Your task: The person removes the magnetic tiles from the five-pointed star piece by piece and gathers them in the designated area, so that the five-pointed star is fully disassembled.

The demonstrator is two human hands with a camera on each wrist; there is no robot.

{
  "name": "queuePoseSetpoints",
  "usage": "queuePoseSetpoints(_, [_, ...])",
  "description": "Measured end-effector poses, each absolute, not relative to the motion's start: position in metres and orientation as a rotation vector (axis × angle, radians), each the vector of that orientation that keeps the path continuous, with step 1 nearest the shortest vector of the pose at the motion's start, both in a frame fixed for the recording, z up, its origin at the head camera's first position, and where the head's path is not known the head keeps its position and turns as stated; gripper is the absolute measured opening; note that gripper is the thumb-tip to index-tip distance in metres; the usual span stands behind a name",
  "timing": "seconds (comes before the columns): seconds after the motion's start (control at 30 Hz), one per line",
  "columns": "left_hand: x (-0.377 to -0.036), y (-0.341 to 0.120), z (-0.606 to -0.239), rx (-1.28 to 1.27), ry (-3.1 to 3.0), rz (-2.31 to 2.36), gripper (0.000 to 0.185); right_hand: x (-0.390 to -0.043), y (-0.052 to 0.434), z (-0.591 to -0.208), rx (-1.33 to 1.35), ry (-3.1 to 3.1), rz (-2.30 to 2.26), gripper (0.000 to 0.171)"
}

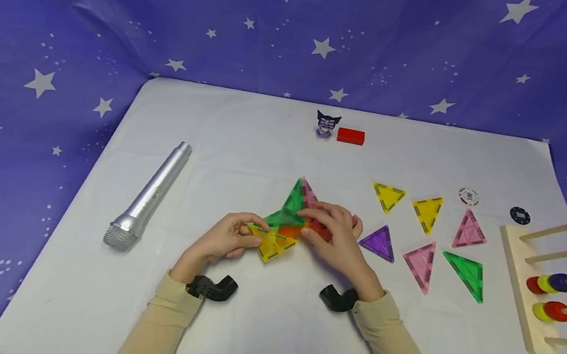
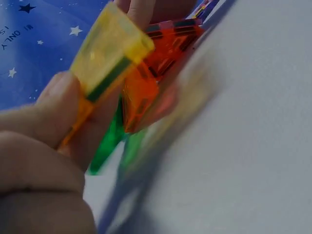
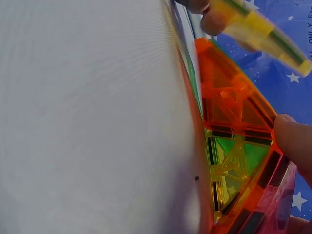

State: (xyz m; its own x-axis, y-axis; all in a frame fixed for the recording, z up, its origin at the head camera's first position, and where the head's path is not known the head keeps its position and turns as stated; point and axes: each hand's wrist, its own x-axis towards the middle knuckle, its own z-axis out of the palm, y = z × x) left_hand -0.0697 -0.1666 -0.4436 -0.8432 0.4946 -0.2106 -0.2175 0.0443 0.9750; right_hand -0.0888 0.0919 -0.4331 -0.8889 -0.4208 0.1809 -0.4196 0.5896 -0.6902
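Observation:
In the middle of the white table (image 1: 263, 330) stands a small cluster of see-through magnetic triangle tiles. My left hand (image 1: 246, 233) pinches a yellow tile (image 1: 269, 245) between thumb and finger at the cluster's near left; the left wrist view shows that yellow tile (image 2: 109, 48) tilted against an orange tile (image 2: 156, 63). My right hand (image 1: 321, 225) curls over the orange tile (image 1: 289, 231), and its fingertips (image 3: 295, 139) grip the orange tile (image 3: 229, 102) by its edge. A green tile (image 1: 293, 199) and a pink tile (image 1: 308, 191) lean upright behind the hands.
Several loose triangles lie to the right, among them a yellow (image 1: 387, 195), a purple (image 1: 379, 242) and a green (image 1: 466, 274). A silver microphone (image 1: 148, 195) lies at left. A wooden peg rack (image 1: 526, 293) with rings stands far right, two poker chips (image 1: 468, 196) behind it. A figurine (image 1: 327, 124) and red block (image 1: 350, 136) sit at the back.

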Motion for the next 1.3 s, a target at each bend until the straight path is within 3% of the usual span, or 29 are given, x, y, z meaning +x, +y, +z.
queuePoseSetpoints(0.3, [-0.083,-0.177,-0.414,0.163,1.785,2.138,0.028,-0.089,0.092,-0.435,-0.738,2.800,-1.232,0.030])
queuePoseSetpoints(0.7, [-0.158,-0.150,-0.404,-0.145,2.113,2.034,0.037,-0.087,0.092,-0.433,-0.708,2.806,-1.235,0.030])
queuePoseSetpoints(0.93, [-0.190,-0.130,-0.418,-0.257,2.176,1.983,0.033,-0.087,0.090,-0.434,-0.727,2.790,-1.243,0.030])
queuePoseSetpoints(1.3, [-0.197,-0.118,-0.421,0.091,2.618,1.473,0.034,-0.088,0.093,-0.436,-0.696,2.790,-1.209,0.031])
